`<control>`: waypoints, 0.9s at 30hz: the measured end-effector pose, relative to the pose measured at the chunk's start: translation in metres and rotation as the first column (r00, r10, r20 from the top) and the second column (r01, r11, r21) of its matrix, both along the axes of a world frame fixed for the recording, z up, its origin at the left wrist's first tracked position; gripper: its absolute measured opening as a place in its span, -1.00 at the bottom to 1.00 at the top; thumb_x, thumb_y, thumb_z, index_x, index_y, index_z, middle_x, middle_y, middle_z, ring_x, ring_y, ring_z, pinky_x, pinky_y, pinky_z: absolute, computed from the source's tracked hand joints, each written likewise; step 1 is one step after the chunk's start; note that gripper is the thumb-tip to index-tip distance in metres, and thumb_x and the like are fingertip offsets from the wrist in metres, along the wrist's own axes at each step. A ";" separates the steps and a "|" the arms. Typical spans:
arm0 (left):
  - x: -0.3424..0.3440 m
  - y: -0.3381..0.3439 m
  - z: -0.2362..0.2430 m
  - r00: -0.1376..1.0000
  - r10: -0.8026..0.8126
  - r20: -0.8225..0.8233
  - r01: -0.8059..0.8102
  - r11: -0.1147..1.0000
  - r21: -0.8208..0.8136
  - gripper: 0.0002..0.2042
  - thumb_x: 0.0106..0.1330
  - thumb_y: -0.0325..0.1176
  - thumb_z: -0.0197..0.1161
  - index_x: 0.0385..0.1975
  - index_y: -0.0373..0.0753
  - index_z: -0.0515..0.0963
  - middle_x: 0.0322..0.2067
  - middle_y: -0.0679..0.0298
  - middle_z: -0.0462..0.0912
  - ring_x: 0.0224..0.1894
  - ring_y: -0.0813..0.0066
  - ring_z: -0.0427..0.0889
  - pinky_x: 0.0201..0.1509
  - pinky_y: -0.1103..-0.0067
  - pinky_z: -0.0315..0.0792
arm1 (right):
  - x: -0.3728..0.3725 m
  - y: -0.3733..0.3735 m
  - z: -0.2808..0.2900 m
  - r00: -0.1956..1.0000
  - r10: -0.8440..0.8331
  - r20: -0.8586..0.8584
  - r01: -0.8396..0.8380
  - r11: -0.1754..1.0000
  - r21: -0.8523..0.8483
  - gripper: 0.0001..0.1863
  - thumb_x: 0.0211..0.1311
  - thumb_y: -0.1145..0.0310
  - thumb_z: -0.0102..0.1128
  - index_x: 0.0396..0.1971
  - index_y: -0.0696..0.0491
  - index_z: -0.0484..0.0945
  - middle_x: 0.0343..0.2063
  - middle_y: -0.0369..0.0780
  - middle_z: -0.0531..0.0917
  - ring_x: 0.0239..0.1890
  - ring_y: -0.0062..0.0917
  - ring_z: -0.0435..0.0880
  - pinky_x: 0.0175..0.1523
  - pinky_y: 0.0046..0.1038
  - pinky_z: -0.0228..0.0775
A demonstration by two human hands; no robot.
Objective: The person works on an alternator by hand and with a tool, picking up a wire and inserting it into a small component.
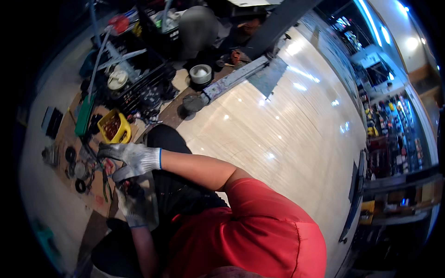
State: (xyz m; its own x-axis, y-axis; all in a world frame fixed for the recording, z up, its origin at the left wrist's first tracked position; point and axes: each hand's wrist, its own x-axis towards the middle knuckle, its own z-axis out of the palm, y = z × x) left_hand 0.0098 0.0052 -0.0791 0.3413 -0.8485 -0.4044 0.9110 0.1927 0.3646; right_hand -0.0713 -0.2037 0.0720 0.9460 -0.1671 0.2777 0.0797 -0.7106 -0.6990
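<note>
My gloved right hand (132, 160) reaches over the cluttered cardboard work area, its fingers extended leftward and its thumb apart, near red-handled items (108, 165). Below it, my gloved left hand (132, 206) grips a small dark part (130, 187) with reddish bits, partly shaded, above my lap. Green-handled pliers (107, 189) lie beside my hands on the cardboard (98, 201). Dark rings (80, 186) and small metal parts lie to the left. A yellow container (111, 125) of brown small pieces stands just beyond my right hand.
A long green-handled tool (83, 116), a black crate of parts (137, 78), a white container (200, 74) and a steel beam (236, 78) fill the upper left. A tiled floor (278, 120) stretches rightward toward stocked shelves (394, 134). My dark-clad knee is beside my hands.
</note>
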 end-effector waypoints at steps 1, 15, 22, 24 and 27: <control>0.000 0.005 -0.002 0.999 0.035 0.000 -0.034 0.990 0.134 -0.52 0.48 0.04 -0.05 0.22 -0.15 0.39 -0.01 0.18 0.59 -0.04 0.29 0.57 0.08 0.36 0.43 | 0.006 0.000 -0.022 0.998 0.056 -0.020 -0.054 0.995 0.087 -0.09 0.08 -0.15 0.29 0.32 0.11 0.23 0.20 0.05 0.42 0.06 -0.22 0.57 0.11 -0.37 0.48; -0.013 -0.003 0.084 0.952 0.306 -0.018 -0.306 0.951 -0.040 -0.59 0.54 -0.10 -0.12 0.24 -0.17 0.34 0.01 0.21 0.57 -0.12 0.35 0.62 -0.14 0.44 0.52 | 0.020 0.007 -0.015 0.926 0.187 -0.329 -0.181 0.982 0.051 -0.40 0.19 -0.09 0.22 0.05 0.07 0.56 -0.16 0.02 0.67 -0.07 -0.10 0.65 0.00 -0.25 0.49; -0.002 -0.001 0.067 0.924 0.380 0.054 -0.379 0.925 -0.029 -0.70 0.52 -0.19 -0.03 0.12 -0.18 0.40 0.02 0.25 0.57 -0.09 0.39 0.62 -0.12 0.44 0.53 | 0.016 0.014 0.001 0.857 0.066 -0.511 -0.230 0.936 -0.266 -0.69 0.25 0.08 0.18 -0.19 -0.01 0.66 -0.30 -0.10 0.70 -0.23 -0.15 0.68 -0.17 -0.24 0.54; -0.001 -0.003 0.061 0.896 0.411 0.169 -0.422 0.906 0.040 -0.67 0.51 -0.21 0.03 0.15 -0.21 0.37 0.01 0.24 0.57 -0.06 0.39 0.62 -0.10 0.43 0.55 | 0.021 0.021 0.014 0.837 0.017 -0.547 -0.236 0.913 -0.333 -0.71 0.26 0.10 0.18 -0.21 -0.01 0.67 -0.30 -0.11 0.70 -0.24 -0.17 0.68 -0.19 -0.27 0.54; 0.001 -0.001 0.063 0.873 0.339 0.350 -0.423 0.885 0.198 -0.62 0.48 -0.23 0.09 0.19 -0.26 0.34 0.01 0.21 0.55 0.00 0.39 0.60 -0.04 0.41 0.56 | 0.023 0.020 0.022 0.876 0.011 -0.482 -0.235 0.882 -0.408 -0.72 0.26 0.08 0.18 -0.24 -0.04 0.66 -0.36 -0.13 0.70 -0.30 -0.18 0.69 -0.25 -0.26 0.55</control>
State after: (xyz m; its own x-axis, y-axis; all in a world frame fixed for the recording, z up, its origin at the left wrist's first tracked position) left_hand 0.0106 0.0043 -0.0159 0.7547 -0.5052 -0.4185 0.6257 0.3625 0.6907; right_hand -0.0483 -0.1838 0.0941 0.9849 -0.0066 -0.1729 -0.0574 -0.9552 -0.2905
